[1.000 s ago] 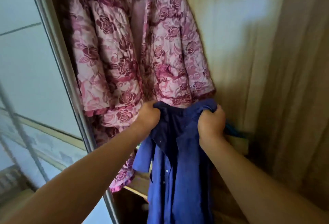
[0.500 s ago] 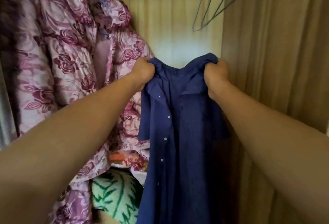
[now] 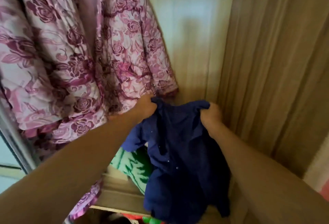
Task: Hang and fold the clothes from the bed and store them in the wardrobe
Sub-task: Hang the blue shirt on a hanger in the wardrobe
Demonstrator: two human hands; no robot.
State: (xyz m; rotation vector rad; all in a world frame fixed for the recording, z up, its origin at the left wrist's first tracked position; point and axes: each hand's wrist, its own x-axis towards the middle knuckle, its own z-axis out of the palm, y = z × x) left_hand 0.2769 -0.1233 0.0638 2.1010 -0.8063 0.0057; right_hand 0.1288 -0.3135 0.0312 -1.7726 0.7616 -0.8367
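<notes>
Left grip [image 3: 146, 106], right grip [image 3: 212, 116] — bunch limp navy shirt [image 3: 178, 145].

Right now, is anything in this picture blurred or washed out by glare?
Head view: the pink rose-print quilted coat is softened by motion blur; a pale glare patch washes the wooden wardrobe back panel; the dark blue buttoned shirt, gripped by the left hand and right hand, looks dim yet readable.
</notes>
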